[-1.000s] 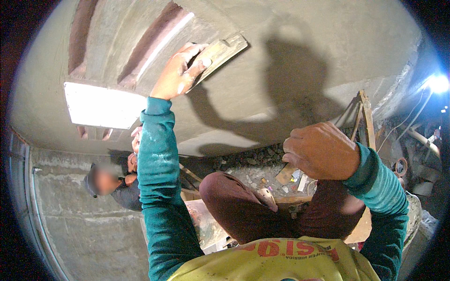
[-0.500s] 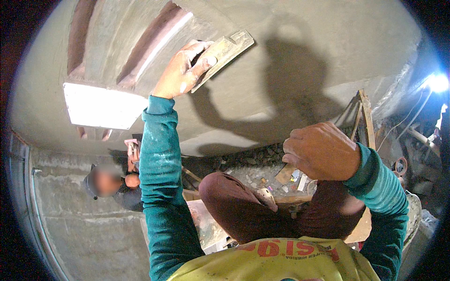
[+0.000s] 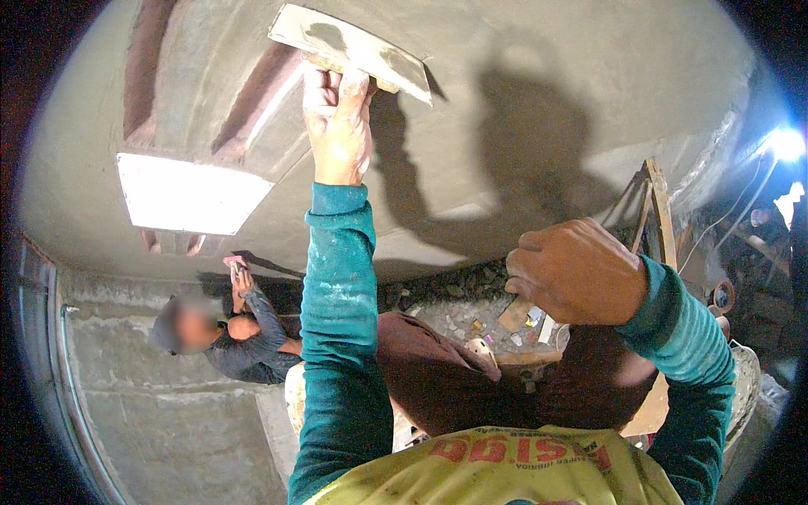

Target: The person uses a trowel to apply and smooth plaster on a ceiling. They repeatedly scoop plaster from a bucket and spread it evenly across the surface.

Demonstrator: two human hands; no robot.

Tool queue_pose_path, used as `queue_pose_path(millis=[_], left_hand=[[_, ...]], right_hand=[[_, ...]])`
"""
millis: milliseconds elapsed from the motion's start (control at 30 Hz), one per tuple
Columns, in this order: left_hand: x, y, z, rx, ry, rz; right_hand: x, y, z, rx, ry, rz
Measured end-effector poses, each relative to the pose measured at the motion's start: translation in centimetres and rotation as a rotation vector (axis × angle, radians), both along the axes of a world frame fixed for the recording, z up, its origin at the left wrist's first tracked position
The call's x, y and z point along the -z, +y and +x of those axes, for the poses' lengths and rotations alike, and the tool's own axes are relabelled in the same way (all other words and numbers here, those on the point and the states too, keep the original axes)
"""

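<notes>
My left hand (image 3: 339,130), dusted with pale plaster, is wrapped round the grip of a flat rectangular plastering float (image 3: 353,49). The float's pale face is tilted into view, with a dark grey smear of plaster on it. It is up by the grey plastered wall (image 3: 438,168), at the right of the recessed grooves (image 3: 261,101); whether it touches the wall, I cannot tell. Above my right knee, my right hand (image 3: 581,269) is curled into a loose fist with its back toward me. Its palm is hidden, so anything inside it does not show.
At left, a co-worker (image 3: 248,349) reaches to the wall holding a pinkish tool (image 3: 235,262). A bright white panel (image 3: 189,194) sits under the grooves. Rubble (image 3: 454,311) lies below the wall. A wooden frame (image 3: 661,215) and a glaring lamp (image 3: 789,145) are at right.
My left hand has moved up and slightly right, turning the float so its flat face shows. My right hand has stayed put. The co-worker's arm has come further into view.
</notes>
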State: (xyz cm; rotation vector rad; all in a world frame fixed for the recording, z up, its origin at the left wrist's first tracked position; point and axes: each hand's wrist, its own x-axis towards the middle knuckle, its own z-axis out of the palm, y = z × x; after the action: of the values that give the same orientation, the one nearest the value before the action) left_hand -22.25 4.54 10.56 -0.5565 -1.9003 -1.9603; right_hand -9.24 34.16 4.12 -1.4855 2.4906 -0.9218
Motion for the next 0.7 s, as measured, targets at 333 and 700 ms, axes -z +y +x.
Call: queue_pose_path(millis=[333,700], left_hand=[[0.1,2.3,-0.3,0.008,0.08,-0.044],[0.2,2.3,-0.5,-0.012,0.073,-0.073]], right_hand=[[0.1,0.5,0.1,0.023,0.034,-0.059],[-0.1,0.7,0.4,0.021,0.044,-0.073]])
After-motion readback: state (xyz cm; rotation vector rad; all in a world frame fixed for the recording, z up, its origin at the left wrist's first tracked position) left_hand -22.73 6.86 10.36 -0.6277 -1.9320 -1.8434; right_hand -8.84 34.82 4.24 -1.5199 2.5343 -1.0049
